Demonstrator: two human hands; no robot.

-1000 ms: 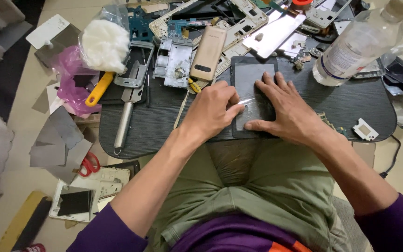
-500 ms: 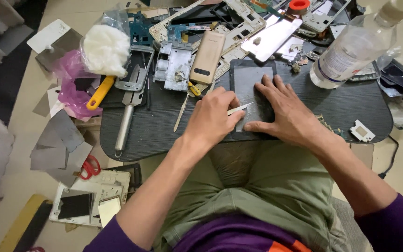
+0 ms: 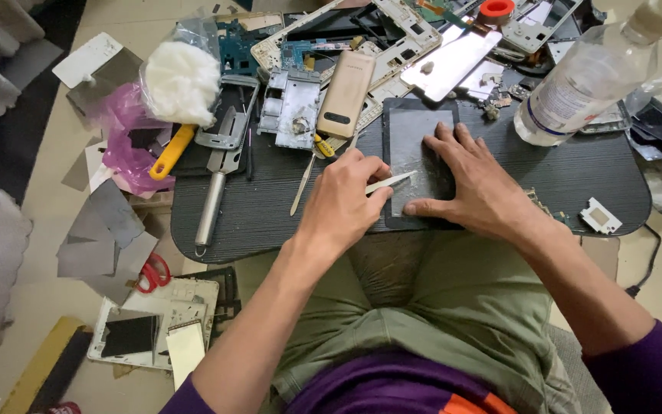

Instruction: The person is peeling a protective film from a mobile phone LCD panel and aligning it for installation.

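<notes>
A dark phone screen panel (image 3: 417,134) lies on the black table (image 3: 561,180) in front of me. My right hand (image 3: 475,184) lies flat on its right half, fingers spread, pressing it down. My left hand (image 3: 344,201) is shut on a thin pale scraper blade (image 3: 389,182), whose tip touches the panel's surface near the middle. White residue shows on the panel under the blade tip.
A beige phone (image 3: 345,94), phone frames and circuit boards (image 3: 291,107) crowd the table's far side. A clear plastic bottle (image 3: 588,77) stands at right. Cotton in a bag (image 3: 181,77), a yellow-handled tool (image 3: 170,152), red scissors (image 3: 151,272) and grey sheets (image 3: 105,230) lie at left.
My left hand with the blade has shifted slightly across the panel. The right hand stays pressed on it.
</notes>
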